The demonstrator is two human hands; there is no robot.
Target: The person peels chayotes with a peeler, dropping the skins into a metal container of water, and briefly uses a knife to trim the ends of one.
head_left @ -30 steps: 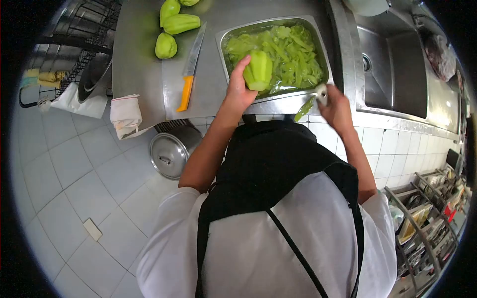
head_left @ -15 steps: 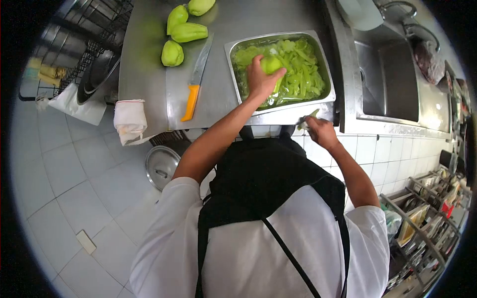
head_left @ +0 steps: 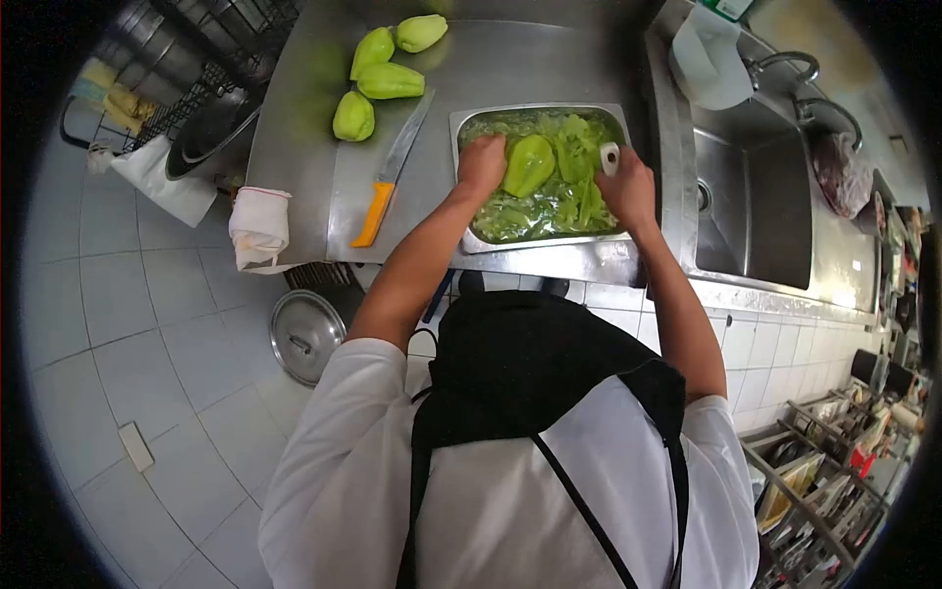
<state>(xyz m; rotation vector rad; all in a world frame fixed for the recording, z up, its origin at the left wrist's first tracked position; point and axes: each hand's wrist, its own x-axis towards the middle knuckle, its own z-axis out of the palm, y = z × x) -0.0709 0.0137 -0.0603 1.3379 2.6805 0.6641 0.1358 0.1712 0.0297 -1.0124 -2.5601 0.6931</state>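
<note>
A steel tray (head_left: 545, 245) holds water, green peels (head_left: 579, 137) and a pale green chayote (head_left: 530, 165) lying near its middle. My left hand (head_left: 481, 167) is curled at the tray's left side, just left of the chayote; its fingers are partly hidden, and I cannot make out what is in them. At the tray's right side, my right hand (head_left: 629, 193) is closed around a white-handled tool (head_left: 610, 157). The round end of the handle points up, while the working end is out of sight. Peels lie close beneath this hand.
Left of the tray, a knife with an orange handle (head_left: 374, 214) lies on the steel counter (head_left: 304, 147). Several whole chayotes (head_left: 390, 80) sit beyond it. A white cloth (head_left: 260, 228) hangs over the front left corner. To the right is a sink (head_left: 751, 196) with taps.
My left hand has let go of the chayote, which now lies among the peels, and has moved left. My right hand has come from the counter's front edge up over the tray with the tool.
</note>
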